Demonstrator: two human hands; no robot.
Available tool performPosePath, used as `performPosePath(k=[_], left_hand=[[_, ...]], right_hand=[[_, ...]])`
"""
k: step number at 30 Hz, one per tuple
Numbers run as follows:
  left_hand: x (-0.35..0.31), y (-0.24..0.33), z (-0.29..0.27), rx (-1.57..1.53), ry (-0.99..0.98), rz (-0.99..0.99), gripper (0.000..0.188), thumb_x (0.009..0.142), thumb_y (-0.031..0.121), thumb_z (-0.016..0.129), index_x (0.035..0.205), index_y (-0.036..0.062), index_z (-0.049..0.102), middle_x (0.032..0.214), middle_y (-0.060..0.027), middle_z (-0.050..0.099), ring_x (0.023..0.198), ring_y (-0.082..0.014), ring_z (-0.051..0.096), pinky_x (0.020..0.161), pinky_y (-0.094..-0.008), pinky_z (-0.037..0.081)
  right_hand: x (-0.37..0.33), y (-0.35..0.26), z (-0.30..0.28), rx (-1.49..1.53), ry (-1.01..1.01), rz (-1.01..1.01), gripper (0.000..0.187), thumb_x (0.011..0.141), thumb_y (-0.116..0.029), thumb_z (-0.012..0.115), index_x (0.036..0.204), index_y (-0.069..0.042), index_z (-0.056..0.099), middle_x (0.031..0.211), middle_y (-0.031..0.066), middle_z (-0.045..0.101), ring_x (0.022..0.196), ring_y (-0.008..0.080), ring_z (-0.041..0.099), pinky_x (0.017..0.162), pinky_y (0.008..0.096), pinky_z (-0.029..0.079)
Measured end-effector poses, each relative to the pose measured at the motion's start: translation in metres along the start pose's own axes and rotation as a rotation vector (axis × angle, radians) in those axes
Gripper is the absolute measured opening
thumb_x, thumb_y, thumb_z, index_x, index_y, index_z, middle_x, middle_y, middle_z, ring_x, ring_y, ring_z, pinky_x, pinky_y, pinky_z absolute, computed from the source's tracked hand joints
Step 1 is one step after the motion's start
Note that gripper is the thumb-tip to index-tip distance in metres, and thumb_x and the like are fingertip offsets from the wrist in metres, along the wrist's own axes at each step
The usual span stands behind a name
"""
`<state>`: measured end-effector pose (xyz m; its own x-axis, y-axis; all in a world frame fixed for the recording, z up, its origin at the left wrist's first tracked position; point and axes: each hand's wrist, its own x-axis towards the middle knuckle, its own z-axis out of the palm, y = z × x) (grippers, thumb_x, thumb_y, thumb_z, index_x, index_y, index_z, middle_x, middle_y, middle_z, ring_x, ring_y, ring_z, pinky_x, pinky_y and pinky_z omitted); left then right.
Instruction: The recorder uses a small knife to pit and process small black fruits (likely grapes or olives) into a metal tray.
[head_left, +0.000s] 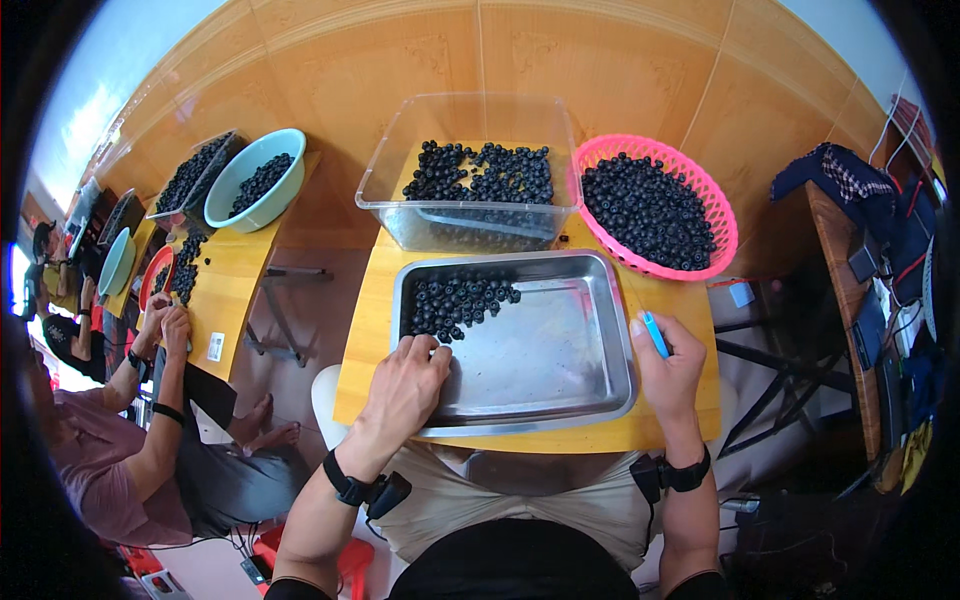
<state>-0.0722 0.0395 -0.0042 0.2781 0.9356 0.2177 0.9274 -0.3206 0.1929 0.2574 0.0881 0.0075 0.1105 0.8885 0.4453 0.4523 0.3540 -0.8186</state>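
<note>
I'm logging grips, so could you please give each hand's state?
Left hand: fingers curled by dark berries; grip cannot be told.
Right hand: closed, holding a blue tool.

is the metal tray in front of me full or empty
Partly filled: dark berries cluster toward the far-left corner of the metal tray; bare metal shows across its right.

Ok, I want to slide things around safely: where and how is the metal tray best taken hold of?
The metal tray is probably best gripped by its rim, midway along both short sides, from left and right at once. The walls raise it above the yellow table; dark berries gather at the far left, so that side may weigh more.
</note>
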Motion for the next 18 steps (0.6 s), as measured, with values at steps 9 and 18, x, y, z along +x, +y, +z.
performPosePath(k=[9, 18], left_hand=[[0.007, -0.005, -0.001, 0.104, -0.113, 0.007, 0.012, 0.087, 0.003, 0.062, 0.097, 0.0022, 0.066, 0.102, -0.0135, 0.067, 0.099, -0.0323, 0.065, 0.082, -0.0413, 0.057], [0.005, 0.006, -0.015, 0.327, -0.128, 0.137, 0.008, 0.083, 0.006, 0.061, 0.089, 0.0045, 0.066, 0.094, -0.0096, 0.066, 0.099, -0.0273, 0.062, 0.086, -0.0388, 0.052]], right_hand=[[-0.014, -0.017, 0.003, 0.019, -0.067, 0.012, 0.017, 0.091, -0.009, 0.076, 0.1, 0.005, 0.072, 0.077, 0.0114, 0.066, 0.068, 0.0162, 0.061, 0.063, 0.0303, 0.048], [-0.027, -0.02, 0.005, 0.048, -0.128, 0.05, 0.018, 0.09, -0.008, 0.076, 0.101, 0.006, 0.072, 0.079, 0.0127, 0.069, 0.068, 0.0175, 0.064, 0.063, 0.0306, 0.05]])
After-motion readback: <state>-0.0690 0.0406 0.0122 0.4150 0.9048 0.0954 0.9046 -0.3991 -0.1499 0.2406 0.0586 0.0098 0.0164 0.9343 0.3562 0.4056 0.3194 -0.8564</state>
